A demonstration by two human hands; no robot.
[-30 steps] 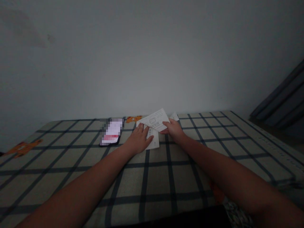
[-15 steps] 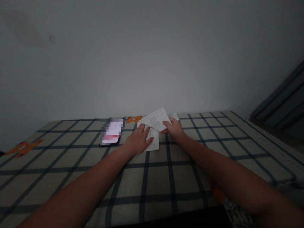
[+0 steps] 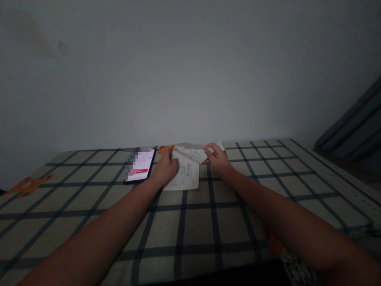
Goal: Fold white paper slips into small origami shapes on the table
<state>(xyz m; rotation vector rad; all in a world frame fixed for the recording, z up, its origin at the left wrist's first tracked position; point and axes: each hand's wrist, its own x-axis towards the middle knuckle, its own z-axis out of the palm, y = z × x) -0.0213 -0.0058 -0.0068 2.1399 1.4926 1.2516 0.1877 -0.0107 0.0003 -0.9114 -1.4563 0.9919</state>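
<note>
A folded sheet of printed paper (image 3: 188,175) lies on the checked cloth in front of me, its upper part folded over and slightly raised. My right hand (image 3: 218,159) pinches the folded part at its right side, thumb on top. At the left edge of the paper, my left hand (image 3: 167,167) has its fingers curled in and thumb against them, gripping that edge. The fingertips of the left hand are partly hidden. Dark print shows on both the flat part and the folded flap.
A phone (image 3: 141,166) with a lit, partly blurred screen lies left of my left hand. The checked cloth (image 3: 196,222) with orange bear figures (image 3: 29,185) covers the surface. A pale wall (image 3: 190,71) rises behind; dark folded fabric (image 3: 354,119) hangs at the right.
My left hand has moved left from lying flat on the paper to gripping its left edge. The folded flap has tipped down and flattened, and more of the lower sheet shows.
</note>
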